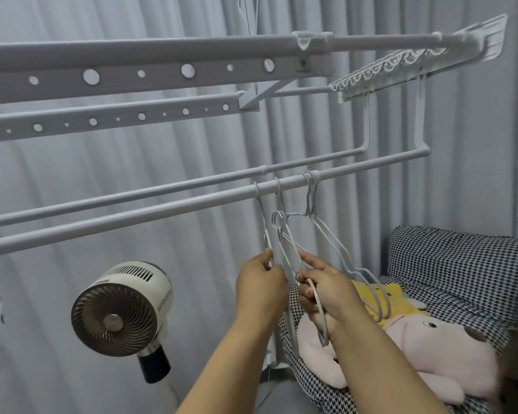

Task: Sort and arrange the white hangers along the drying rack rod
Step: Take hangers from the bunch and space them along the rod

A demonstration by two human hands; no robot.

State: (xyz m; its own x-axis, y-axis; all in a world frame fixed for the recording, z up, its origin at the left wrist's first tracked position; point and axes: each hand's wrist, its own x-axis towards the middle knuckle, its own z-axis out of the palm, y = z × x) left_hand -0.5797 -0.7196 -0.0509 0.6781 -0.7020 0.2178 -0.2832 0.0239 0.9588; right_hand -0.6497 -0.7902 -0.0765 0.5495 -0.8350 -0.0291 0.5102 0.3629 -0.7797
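Several white wire hangers (326, 234) hang by their hooks from the nearer rod (162, 209) of the drying rack, bunched right of its middle. My left hand (259, 282) grips the shoulder of the leftmost hanger (262, 215) below the rod. My right hand (326, 289) is closed on a loose white hanger (284, 237) whose hook sits below the rod, tangled among the hanging ones. Two more hangers hook on together further right, their lower ends over the cushions.
A second rod (168, 186) runs just behind the first, with perforated rack bars (132, 76) overhead. A round fan (117, 315) stands at lower left. Checkered cushions (461, 258) and pink and yellow plush toys (425, 348) lie at lower right. Grey curtains fill the background.
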